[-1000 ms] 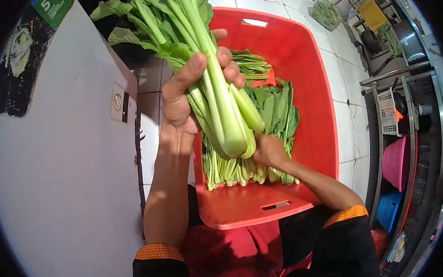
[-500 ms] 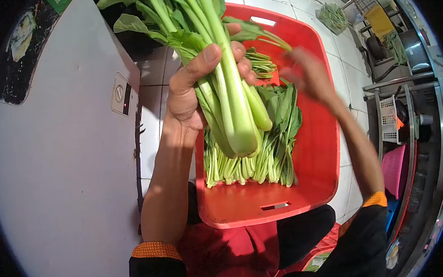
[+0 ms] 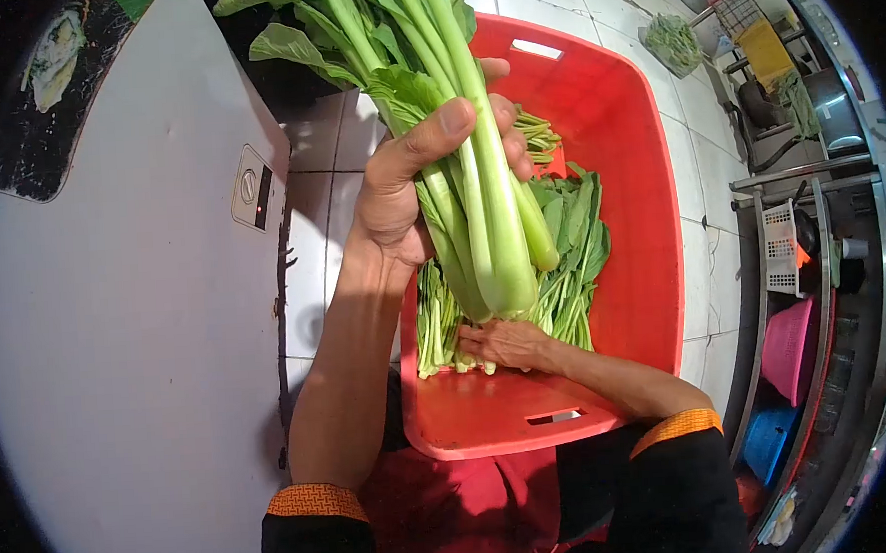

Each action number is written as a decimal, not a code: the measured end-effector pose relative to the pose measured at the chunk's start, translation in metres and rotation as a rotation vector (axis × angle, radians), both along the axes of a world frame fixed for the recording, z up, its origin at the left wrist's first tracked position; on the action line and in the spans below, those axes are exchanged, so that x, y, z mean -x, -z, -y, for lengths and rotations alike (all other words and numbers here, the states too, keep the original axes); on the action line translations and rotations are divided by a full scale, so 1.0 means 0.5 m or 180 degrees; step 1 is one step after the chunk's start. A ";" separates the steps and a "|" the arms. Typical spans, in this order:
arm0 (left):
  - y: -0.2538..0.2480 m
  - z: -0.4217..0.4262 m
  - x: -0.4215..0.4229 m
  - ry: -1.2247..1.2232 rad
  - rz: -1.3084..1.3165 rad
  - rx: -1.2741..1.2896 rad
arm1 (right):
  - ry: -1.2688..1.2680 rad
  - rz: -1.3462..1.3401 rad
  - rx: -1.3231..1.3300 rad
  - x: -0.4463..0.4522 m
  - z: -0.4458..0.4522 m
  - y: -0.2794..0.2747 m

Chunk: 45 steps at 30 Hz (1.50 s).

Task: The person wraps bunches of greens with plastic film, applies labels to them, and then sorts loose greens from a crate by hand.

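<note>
My left hand [image 3: 413, 183] is wrapped round a bunch of choy sum [image 3: 475, 215], lifted above the crate. Its thick pale stem ends point down towards me, and the broad leaves spread at the upper left. Below the bunch, my right hand [image 3: 512, 345] reaches into the red plastic crate [image 3: 636, 296]. Its fingers are curled down onto the stem ends of the leafy greens [image 3: 574, 245] lying there in a row; the fingertips are partly hidden among the stems. A smaller pile of cut stems [image 3: 536, 136] lies farther back in the crate, partly behind the left hand.
A large white appliance [image 3: 135, 323] with a dial panel [image 3: 250, 188] stands close on the left. On the tiled floor [image 3: 703, 163] at the back right is a bag of greens [image 3: 673, 44]. Along the right runs a metal rack [image 3: 809, 182] with a white basket [image 3: 779, 244] and a pink basin [image 3: 788, 354].
My right hand has come down and left from the crate's upper right to the stems near its front; the single leafy stalk it held no longer shows. My left hand keeps hold of its bunch.
</note>
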<state>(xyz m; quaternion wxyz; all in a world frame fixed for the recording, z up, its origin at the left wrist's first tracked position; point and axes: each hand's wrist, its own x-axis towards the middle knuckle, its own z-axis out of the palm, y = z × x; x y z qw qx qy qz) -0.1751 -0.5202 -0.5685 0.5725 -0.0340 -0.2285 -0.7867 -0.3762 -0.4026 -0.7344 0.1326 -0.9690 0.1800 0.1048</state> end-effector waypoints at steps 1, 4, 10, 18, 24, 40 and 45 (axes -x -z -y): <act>-0.001 0.000 0.000 -0.0005 -0.0003 0.0001 | 0.0036 0.0104 -0.0263 0.005 0.010 -0.029; -0.001 0.001 -0.002 -0.0001 0.0051 0.0077 | 0.0341 0.0007 -0.0670 0.020 0.042 -0.104; -0.006 -0.003 0.004 0.0023 0.0088 0.0014 | 0.0179 0.0134 -0.0081 0.006 0.017 -0.132; -0.009 -0.002 -0.008 -0.0028 0.0205 0.0127 | -0.0184 0.0428 0.1021 0.031 -0.025 -0.094; -0.008 -0.001 -0.008 0.0006 0.0353 0.0203 | 0.0419 0.0600 0.1103 0.079 -0.030 -0.210; -0.016 -0.014 -0.003 0.0033 0.0276 0.0219 | 0.0078 -0.0029 0.0541 -0.038 -0.068 0.093; -0.012 -0.008 -0.010 0.0041 0.0260 0.0209 | -0.0245 0.0187 0.1074 -0.036 -0.058 0.065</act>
